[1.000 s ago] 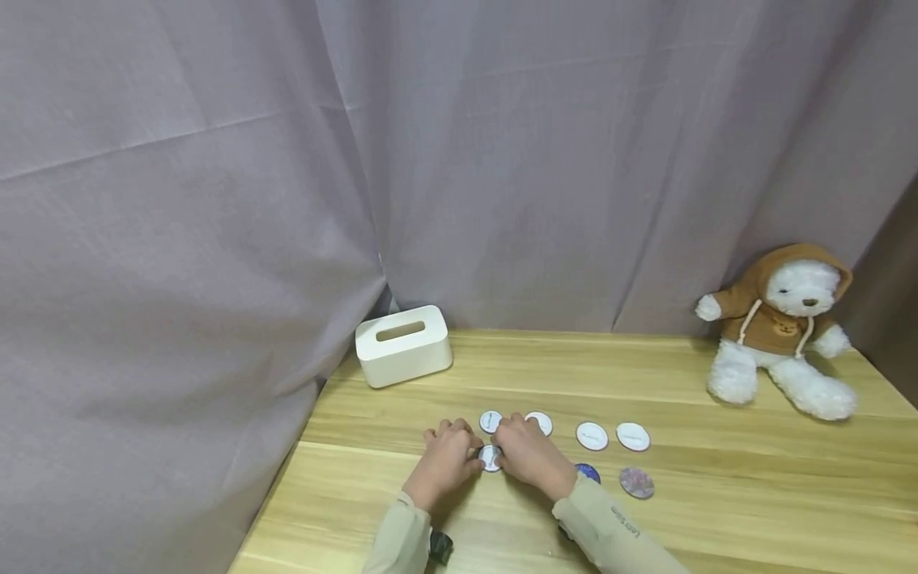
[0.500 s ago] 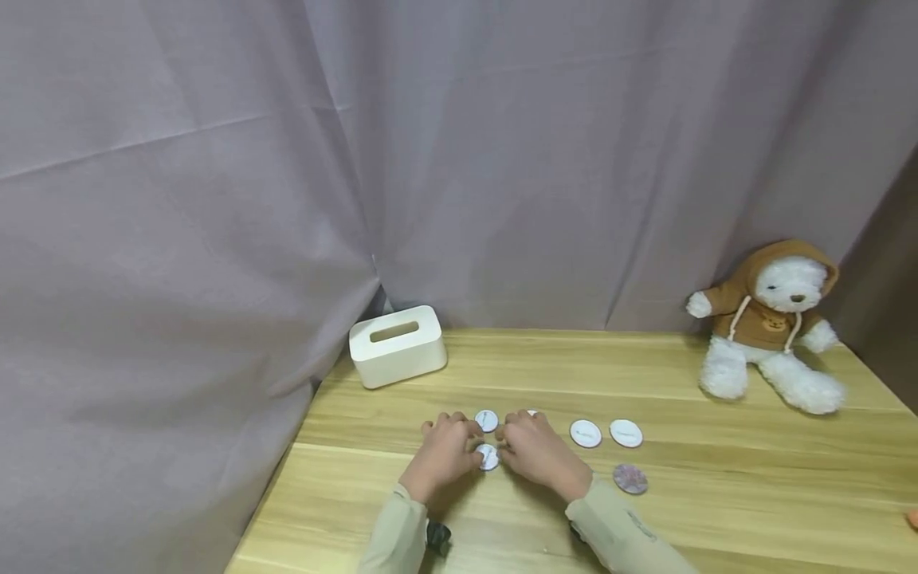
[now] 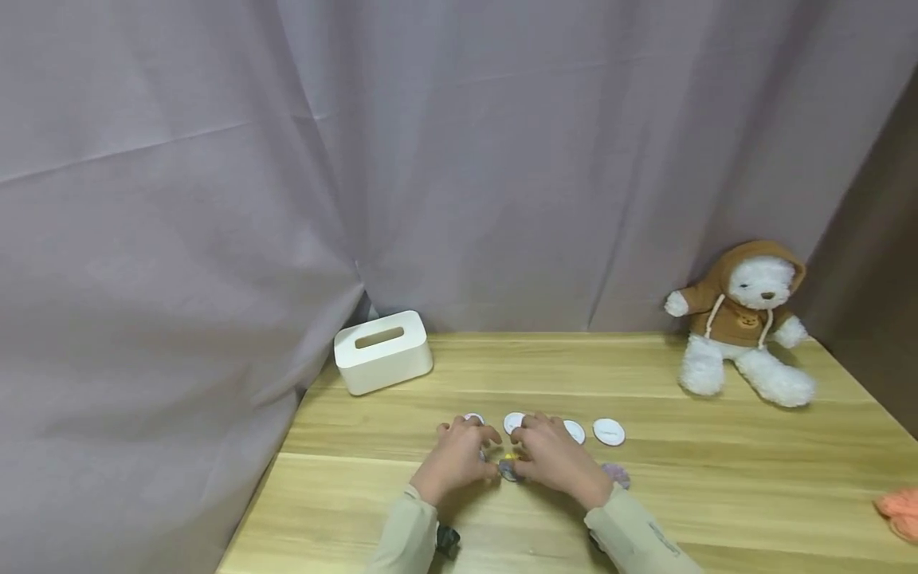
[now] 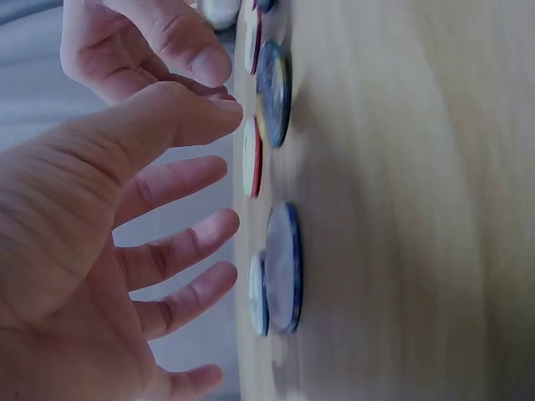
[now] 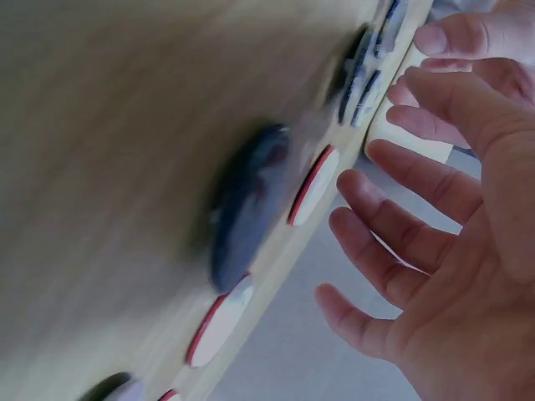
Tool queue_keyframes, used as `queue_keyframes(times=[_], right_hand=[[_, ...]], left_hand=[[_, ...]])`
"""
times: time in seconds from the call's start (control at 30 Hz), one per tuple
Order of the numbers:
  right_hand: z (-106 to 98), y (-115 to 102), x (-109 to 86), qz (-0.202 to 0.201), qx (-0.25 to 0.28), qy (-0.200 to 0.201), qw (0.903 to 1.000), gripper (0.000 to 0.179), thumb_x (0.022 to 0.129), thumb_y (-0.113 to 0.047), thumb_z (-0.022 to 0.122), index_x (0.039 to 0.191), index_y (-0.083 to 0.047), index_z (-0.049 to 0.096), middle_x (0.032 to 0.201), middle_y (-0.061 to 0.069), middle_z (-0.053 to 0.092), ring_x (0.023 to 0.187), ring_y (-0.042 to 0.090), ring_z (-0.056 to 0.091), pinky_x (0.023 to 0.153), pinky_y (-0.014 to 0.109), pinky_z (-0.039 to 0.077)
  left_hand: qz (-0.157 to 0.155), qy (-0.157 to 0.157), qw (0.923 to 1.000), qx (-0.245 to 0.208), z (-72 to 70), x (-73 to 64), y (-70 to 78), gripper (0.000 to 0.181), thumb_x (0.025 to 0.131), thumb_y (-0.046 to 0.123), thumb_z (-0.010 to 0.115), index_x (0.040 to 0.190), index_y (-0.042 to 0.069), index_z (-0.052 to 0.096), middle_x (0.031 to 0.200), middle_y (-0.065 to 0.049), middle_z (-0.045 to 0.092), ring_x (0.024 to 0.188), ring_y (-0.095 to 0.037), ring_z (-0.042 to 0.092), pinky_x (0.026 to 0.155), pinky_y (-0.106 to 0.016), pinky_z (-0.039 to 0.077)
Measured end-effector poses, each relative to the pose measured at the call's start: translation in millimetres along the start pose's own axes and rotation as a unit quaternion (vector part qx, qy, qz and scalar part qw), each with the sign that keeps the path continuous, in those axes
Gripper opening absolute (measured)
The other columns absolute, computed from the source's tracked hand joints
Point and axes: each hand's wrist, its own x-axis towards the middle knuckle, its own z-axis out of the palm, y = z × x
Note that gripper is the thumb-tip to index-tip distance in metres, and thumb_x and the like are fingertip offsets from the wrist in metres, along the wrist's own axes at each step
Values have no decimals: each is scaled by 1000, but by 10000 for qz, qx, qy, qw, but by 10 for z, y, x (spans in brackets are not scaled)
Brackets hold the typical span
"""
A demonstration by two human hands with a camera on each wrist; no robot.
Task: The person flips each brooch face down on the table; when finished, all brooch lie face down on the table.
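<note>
My left hand (image 3: 457, 458), fingers spread, hovers low over the table beside a white-faced disc with a blue rim (image 4: 286, 267). In the head view this disc is mostly covered by that hand. Close on the right, my right hand (image 3: 555, 461) has its thumb right at a dark disc with a yellow patch (image 3: 509, 469). Its fingers (image 5: 393, 221) are parted and grip nothing. A dark blue disc (image 5: 251, 209) lies under the right palm, hidden in the head view. White-faced discs (image 3: 513, 422) form a row behind the hands, some partly covered.
A pinkish patterned disc (image 3: 617, 475) lies right of my right wrist. The cream tissue box (image 3: 383, 355) stands at the back left. A white plush bear in a brown hoodie (image 3: 742, 319) sits at the back right, before a grey curtain (image 3: 502, 199). Something orange (image 3: 900, 510) shows at the right edge.
Both hands have shifted right, away from the left white-faced disc that was between them. The dark disc with yellow now shows between the hands. The view has turned slightly right.
</note>
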Motion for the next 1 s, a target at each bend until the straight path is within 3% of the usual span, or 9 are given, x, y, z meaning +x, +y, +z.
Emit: queue_keyframes(times=[0.17, 0.3, 0.43, 0.7, 1.0], right_hand=[[12, 30, -26, 26, -140, -116, 9998, 24, 72, -25, 85, 86, -10, 72, 81, -5, 56, 80, 17, 49, 75, 45, 42], [31, 34, -39, -68, -154, -216, 9996, 22, 66, -22, 84, 78, -15, 66, 76, -9, 47, 77, 15, 44, 72, 41, 38], [40, 35, -47, -159, -122, -207, 9996, 21, 66, -19, 84, 77, -16, 67, 77, -9, 49, 77, 15, 45, 71, 40, 37], [22, 77, -62, -289, -120, -51, 9995, 17, 68, -18, 84, 78, -17, 70, 81, -6, 57, 78, 15, 47, 70, 38, 37], [43, 98, -108, -300, -90, -127, 9994, 19, 69, -19, 86, 81, -17, 71, 83, -6, 58, 81, 14, 49, 72, 38, 41]], left_hand=[[153, 72, 9998, 46, 48, 9, 26, 37, 68, 28, 88, 102, 20, 77, 97, 6, 64, 95, -18, 51, 80, -40, 34], [84, 5, 9999, 99, 56, -7, 44, 34, 65, 25, 88, 97, 19, 78, 93, 6, 62, 91, -17, 51, 82, -44, 35], [20, -67, 9998, 183, 57, -10, 68, 32, 64, 23, 88, 95, 18, 78, 91, 5, 61, 87, -16, 49, 81, -44, 36], [195, 5, 9994, 292, 80, 28, 101, 30, 63, 17, 88, 91, 19, 79, 88, 6, 63, 79, -14, 47, 75, -38, 33], [297, -27, 9994, 198, 101, 11, 161, 27, 65, 14, 87, 91, 19, 80, 92, 9, 71, 80, -11, 49, 79, -42, 35]])
